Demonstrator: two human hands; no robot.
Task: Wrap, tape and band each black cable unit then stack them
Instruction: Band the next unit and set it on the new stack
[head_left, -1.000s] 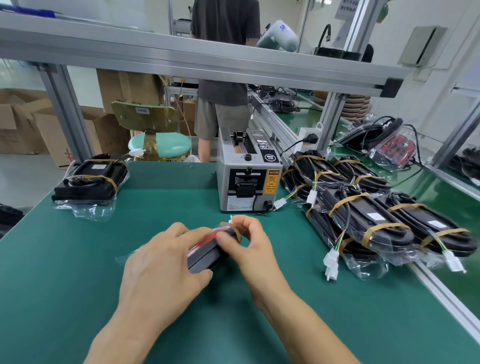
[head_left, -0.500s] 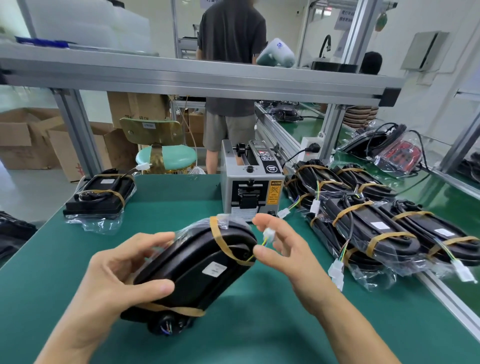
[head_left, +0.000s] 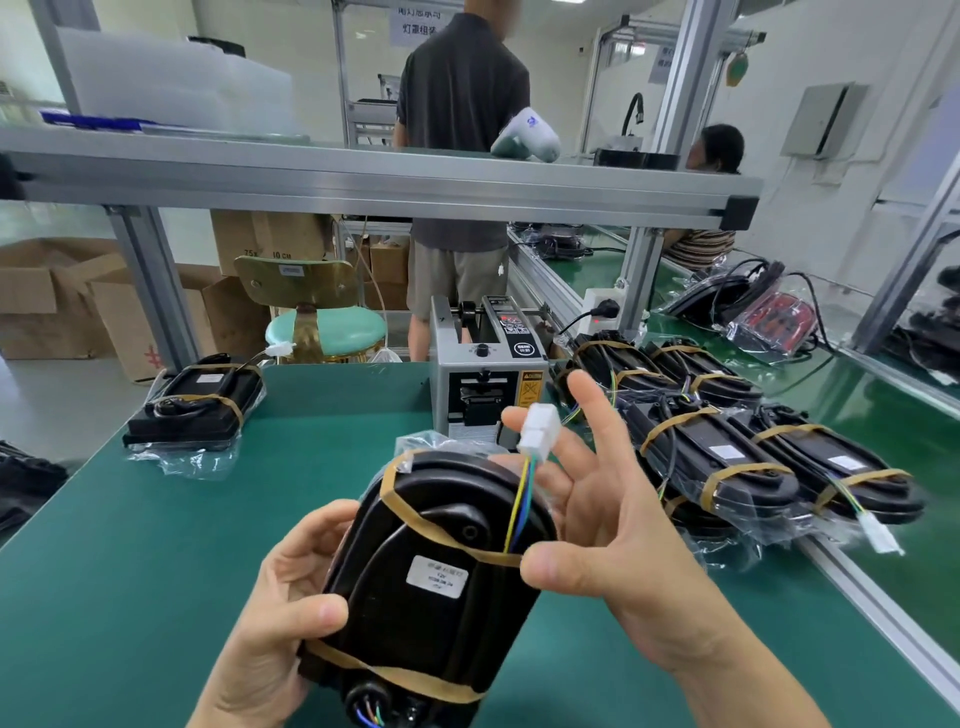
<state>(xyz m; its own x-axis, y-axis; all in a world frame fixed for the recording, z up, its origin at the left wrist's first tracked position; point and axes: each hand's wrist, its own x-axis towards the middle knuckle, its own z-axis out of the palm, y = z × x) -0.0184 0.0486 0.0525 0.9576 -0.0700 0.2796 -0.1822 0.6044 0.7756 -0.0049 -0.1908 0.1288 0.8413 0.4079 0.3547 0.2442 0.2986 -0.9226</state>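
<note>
Holding the black cable unit (head_left: 431, 587) up off the green surface (head_left: 130, 545), near centre, the left hand (head_left: 275, 618) has its fingers and thumb curled round the unit's left edge. The right hand (head_left: 613, 525) is mostly spread, fingers fanned out, thumb pressed against the unit's right side at the upper rubber band (head_left: 441, 525); the white connector (head_left: 537, 431) rests against those fingers on its coloured wires (whether it is actually pinched, I cannot tell). A lower band (head_left: 395, 675) crosses the near end.

The risk from here: with the connector loose and the right hand barely gripping, the wire tail could snag or spring out from under the band, and that diagonal upper band looks liable to slide off the rounded top if the unit is tipped. A one-handed hold could also let the plastic-wrapped body slip.

Against half a second ago, the unit has tilted more upright and come closer to the camera, the connector has lifted higher, and the right fingers have opened wider. Finished units (head_left: 727, 452) lie piled at right, one (head_left: 197, 405) at far left, the tape dispenser (head_left: 488, 379) beyond.
</note>
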